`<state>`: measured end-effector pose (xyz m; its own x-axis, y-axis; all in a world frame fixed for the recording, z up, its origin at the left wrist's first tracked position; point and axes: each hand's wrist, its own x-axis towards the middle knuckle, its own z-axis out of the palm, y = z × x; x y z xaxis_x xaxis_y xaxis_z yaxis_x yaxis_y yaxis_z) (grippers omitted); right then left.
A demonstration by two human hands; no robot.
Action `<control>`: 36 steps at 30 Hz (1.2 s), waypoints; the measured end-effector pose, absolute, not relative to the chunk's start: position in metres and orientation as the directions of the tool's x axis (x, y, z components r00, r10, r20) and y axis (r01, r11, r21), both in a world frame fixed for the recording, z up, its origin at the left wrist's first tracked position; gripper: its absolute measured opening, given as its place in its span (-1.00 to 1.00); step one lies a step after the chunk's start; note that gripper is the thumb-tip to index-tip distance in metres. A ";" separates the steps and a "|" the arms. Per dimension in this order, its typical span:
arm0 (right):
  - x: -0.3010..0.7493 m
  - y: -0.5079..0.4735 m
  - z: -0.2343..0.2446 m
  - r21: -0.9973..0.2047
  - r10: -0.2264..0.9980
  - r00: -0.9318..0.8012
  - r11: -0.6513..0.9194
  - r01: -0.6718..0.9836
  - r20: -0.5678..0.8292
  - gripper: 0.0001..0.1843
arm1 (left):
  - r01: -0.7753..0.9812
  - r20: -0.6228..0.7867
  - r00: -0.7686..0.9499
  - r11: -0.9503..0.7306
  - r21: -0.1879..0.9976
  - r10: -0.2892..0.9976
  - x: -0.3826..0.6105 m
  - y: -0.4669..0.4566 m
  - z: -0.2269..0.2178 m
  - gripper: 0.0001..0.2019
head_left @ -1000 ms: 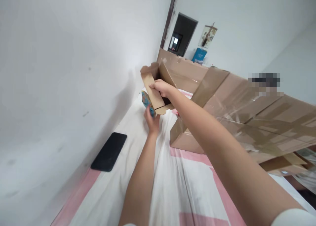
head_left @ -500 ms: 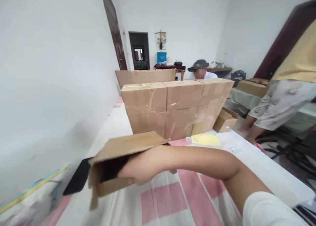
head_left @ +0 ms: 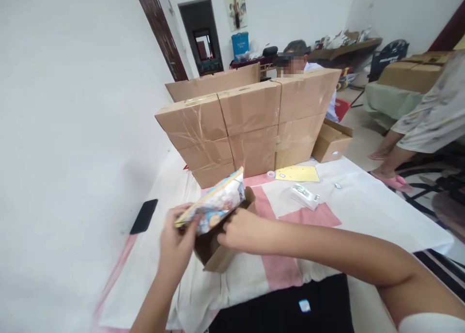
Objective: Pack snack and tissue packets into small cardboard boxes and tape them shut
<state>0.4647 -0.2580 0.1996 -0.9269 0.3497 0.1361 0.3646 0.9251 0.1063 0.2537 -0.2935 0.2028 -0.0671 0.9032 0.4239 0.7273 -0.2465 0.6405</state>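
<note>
In my left hand (head_left: 178, 236) is a flat printed packet (head_left: 221, 199), white and blue with a yellow edge; thumb and fingers pinch its near left end. The packet slants over an open cardboard box (head_left: 220, 260) on the cloth-covered table, its lower edge at the opening. My right hand (head_left: 243, 231) is closed at the box's right side, with curled fingers over the near wall and partly hidden inside. The packet's lower edge and the inside of the box are mostly out of sight.
Taped cartons (head_left: 250, 129) stand stacked behind the box. A black phone-like slab (head_left: 144, 216) lies left; a tape roll (head_left: 271, 174), yellow sheet (head_left: 298, 173) and white packaged item (head_left: 305, 197) lie right. Another open box (head_left: 332, 139) stands beyond. Two other people are nearby.
The box has gone from tilted in the air to upright on the table. My left hand has come into view, bringing the packet over its opening. The view has tipped down.
</note>
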 end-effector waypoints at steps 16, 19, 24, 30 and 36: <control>0.534 -0.213 0.087 -0.906 0.776 -0.491 0.417 -0.070 0.395 -0.35 | 0.674 0.524 0.253 -0.536 0.507 0.813 0.222 -0.361 0.108 -0.40; 0.522 -0.245 0.081 -0.907 0.881 -0.333 0.398 0.135 0.337 -0.66 | 0.689 0.461 0.165 -0.436 0.579 0.872 0.230 -0.358 0.085 -0.57; 0.514 -0.243 0.110 -0.837 0.928 -0.237 0.363 0.410 0.287 0.06 | 0.850 0.477 -0.193 -0.096 0.518 0.858 0.237 -0.329 0.108 -0.11; 0.521 -0.217 0.115 -0.726 0.801 -0.443 0.575 0.377 0.403 -0.25 | 0.942 0.352 0.201 -0.280 0.187 0.914 0.239 -0.314 0.124 -0.52; 0.673 -0.211 0.082 -0.665 0.840 0.269 0.138 0.734 0.471 -0.62 | 0.874 0.362 0.416 -0.476 0.094 0.834 0.256 -0.319 0.114 -0.38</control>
<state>0.6727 -0.2109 0.0825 0.2692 0.8400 0.4711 0.7337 0.1380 -0.6654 0.2564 -0.3190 0.1140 0.4158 0.8345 0.3616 0.8741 -0.4765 0.0945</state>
